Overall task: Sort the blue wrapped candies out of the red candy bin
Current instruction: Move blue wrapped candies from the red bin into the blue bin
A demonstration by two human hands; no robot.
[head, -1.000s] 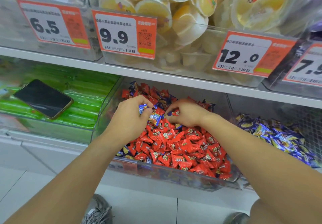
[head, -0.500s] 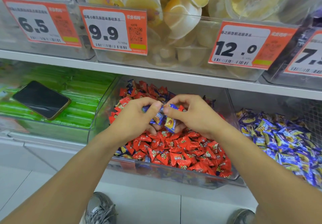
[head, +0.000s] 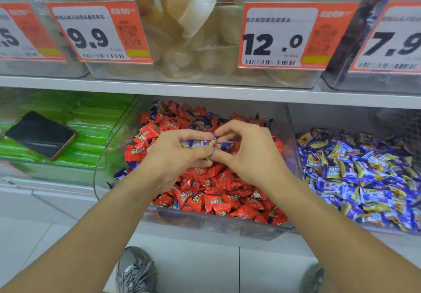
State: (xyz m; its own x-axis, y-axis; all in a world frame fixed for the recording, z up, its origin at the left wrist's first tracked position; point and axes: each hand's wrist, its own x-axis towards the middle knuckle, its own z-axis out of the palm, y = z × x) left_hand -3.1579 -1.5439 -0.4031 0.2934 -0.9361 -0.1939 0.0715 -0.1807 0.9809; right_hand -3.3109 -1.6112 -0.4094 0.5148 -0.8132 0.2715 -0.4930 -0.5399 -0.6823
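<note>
Since a second ago I've lifted both hands off the pile: my left hand point(head: 173, 153) and right hand point(head: 248, 153) now meet, each grip pinched shut on small blue foil-wrapped candies point(head: 200, 143), held above the clear plastic bin of red candies point(head: 218, 226). More blue strays lie behind and below-left.

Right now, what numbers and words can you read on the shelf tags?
"9.9": orange-and-white price tag on the clear bin of yellow jelly cups.
"12.0": price tag further right, same bin.
"7.9": cropped tag at right.
".5": cut-off tag at left.
Small tag print, barcodes and candy wrapper print: too blurred.
</note>
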